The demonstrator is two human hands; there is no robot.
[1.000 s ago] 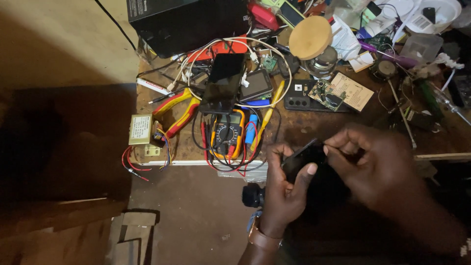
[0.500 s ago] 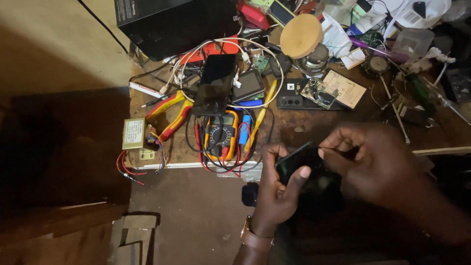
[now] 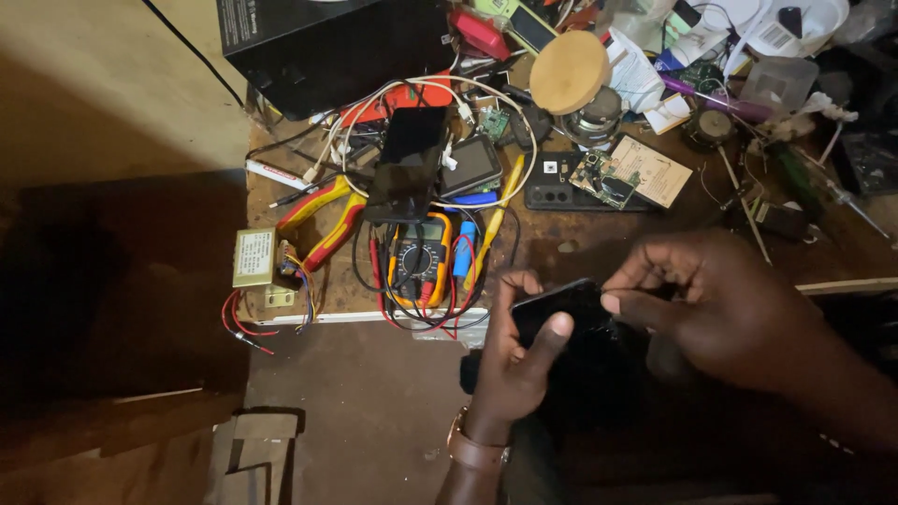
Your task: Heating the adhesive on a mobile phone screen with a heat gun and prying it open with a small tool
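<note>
My left hand (image 3: 514,360) grips a black smartphone (image 3: 561,307) at the near edge of a cluttered workbench, thumb lying across its face. My right hand (image 3: 720,304) is pinched at the phone's right end, fingertips touching it; whether it holds a small tool I cannot tell. A watch band circles my left wrist. The phone's lower part is hidden in shadow.
On the bench lie a yellow multimeter (image 3: 419,260) with red and black leads, red-yellow pliers (image 3: 323,220), a second black phone (image 3: 407,159), a small transformer (image 3: 254,259), a round wooden disc (image 3: 571,73), circuit boards (image 3: 608,180) and a black box (image 3: 327,47).
The view has shifted slightly, so the bench sits lower and to the right in frame. Both hands stay on the phone, the right fingers still working at its end.
</note>
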